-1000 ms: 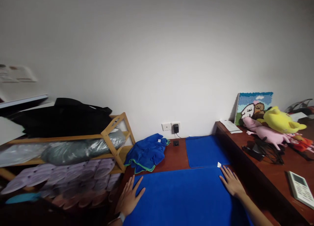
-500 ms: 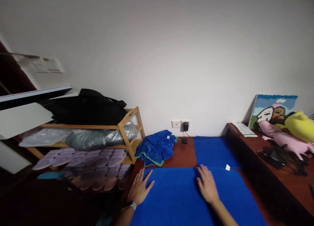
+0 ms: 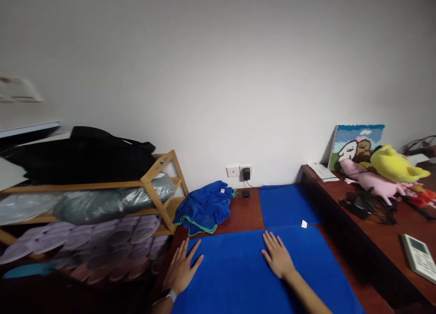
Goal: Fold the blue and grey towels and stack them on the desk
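A large blue cloth lies spread flat on the reddish-brown wooden table. My left hand, with a watch at its wrist, rests palm down at the cloth's left edge, fingers spread. Flat on the same cloth, close to its far edge, is my right hand, fingers stretched out and holding nothing. Behind it lies a smaller folded blue cloth, and a white tag shows where the two meet. A crumpled blue cloth with green edging is heaped beyond my left hand.
A wooden shoe rack with a black bag and several slippers stands left. An adapter is plugged into the wall. On the raised right ledge sit plush toys, a picture, cables and a white keypad device.
The view has turned to the right, so everything sits further left and the white keypad device has come into sight. Both hands stay flat on the large blue cloth.
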Demonstrator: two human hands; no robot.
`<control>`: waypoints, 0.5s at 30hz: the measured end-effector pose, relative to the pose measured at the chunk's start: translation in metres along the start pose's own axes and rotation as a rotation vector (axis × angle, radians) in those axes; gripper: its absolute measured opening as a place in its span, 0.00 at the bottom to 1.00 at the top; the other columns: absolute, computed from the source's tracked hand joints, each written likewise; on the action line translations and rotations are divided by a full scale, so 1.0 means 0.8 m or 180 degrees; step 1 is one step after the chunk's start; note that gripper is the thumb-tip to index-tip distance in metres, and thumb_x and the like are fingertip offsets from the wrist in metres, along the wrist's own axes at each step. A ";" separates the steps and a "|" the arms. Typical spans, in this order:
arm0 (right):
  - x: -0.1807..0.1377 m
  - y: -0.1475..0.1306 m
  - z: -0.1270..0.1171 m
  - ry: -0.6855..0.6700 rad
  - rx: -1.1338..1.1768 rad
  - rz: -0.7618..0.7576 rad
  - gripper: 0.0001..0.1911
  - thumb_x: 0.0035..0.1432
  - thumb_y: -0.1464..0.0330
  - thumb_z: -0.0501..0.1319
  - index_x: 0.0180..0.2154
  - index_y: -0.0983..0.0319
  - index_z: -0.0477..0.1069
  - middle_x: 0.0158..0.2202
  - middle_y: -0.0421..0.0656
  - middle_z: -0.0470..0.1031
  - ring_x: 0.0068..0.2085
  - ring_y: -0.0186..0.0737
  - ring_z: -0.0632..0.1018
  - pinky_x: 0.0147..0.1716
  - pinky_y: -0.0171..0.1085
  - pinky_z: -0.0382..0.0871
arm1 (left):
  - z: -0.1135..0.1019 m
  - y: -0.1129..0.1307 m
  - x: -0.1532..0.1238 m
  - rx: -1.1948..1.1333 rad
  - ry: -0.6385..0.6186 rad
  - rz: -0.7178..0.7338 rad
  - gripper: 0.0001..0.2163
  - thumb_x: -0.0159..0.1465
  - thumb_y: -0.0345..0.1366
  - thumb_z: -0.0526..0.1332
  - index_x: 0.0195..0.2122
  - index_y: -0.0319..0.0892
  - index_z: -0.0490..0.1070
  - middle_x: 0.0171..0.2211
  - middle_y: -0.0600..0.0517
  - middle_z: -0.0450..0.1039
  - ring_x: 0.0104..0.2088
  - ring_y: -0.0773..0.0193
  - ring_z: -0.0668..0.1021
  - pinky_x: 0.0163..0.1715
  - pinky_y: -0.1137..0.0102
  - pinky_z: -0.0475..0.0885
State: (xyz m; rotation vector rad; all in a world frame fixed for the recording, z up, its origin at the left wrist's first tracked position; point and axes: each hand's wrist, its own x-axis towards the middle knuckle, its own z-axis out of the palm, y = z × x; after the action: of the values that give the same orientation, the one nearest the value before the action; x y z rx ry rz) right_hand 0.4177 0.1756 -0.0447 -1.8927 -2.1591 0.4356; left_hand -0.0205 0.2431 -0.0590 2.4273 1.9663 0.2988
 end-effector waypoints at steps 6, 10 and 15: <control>-0.047 0.185 -0.043 0.0252 -0.0512 0.1305 0.39 0.69 0.49 0.37 0.73 0.62 0.44 0.75 0.40 0.44 0.74 0.43 0.45 0.73 0.48 0.39 | 0.005 -0.005 0.005 -0.0006 -0.0030 -0.0025 0.32 0.68 0.62 0.49 0.71 0.59 0.54 0.75 0.51 0.48 0.73 0.47 0.52 0.69 0.49 0.54; -0.053 0.239 -0.052 0.0331 -0.0541 0.1439 0.40 0.67 0.50 0.36 0.73 0.63 0.46 0.75 0.41 0.45 0.74 0.43 0.45 0.73 0.48 0.40 | 0.006 -0.007 0.006 -0.0009 -0.0056 -0.0034 0.33 0.68 0.64 0.49 0.71 0.60 0.53 0.75 0.51 0.48 0.73 0.47 0.53 0.69 0.49 0.55; -0.051 0.255 -0.046 0.0421 -0.0438 0.1337 0.42 0.65 0.47 0.37 0.73 0.59 0.48 0.75 0.41 0.47 0.74 0.45 0.46 0.72 0.48 0.40 | 0.005 -0.005 0.005 0.0054 0.0008 -0.0014 0.31 0.69 0.62 0.49 0.70 0.59 0.56 0.74 0.51 0.50 0.73 0.48 0.55 0.68 0.50 0.56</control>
State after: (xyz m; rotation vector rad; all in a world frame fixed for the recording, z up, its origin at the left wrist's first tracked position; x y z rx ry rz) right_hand 0.6248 0.1614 -0.0857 -2.3850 -1.7451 0.2288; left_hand -0.0233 0.2482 -0.0627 2.4335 1.9831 0.2863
